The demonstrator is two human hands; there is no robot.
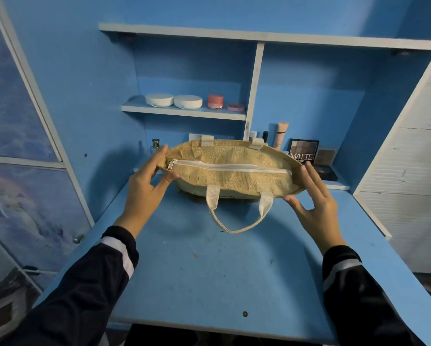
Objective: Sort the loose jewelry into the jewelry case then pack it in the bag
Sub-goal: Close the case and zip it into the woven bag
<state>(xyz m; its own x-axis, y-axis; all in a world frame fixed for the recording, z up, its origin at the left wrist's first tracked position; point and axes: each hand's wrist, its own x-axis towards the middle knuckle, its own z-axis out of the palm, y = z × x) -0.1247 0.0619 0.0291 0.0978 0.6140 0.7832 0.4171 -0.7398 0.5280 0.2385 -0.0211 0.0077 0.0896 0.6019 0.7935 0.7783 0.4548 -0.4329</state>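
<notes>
A tan jute bag (230,177) with cream handles stands at the back of the blue table (209,265). Its white zipper (230,167) runs shut along the top. My left hand (147,186) holds the bag's left end, fingers behind the corner and thumb in front, by the zipper pull. My right hand (314,198) is at the right end with fingers straight and spread; only the thumb tip touches the bag's edge. No jewelry case or loose jewelry is in view.
Behind the bag stand a small bottle (155,144), cosmetic tubes (280,134) and a "MATTE" palette (303,151). A shelf (182,112) above holds two white round cases and pink jars. A white cabinet wall (409,158) borders the right side.
</notes>
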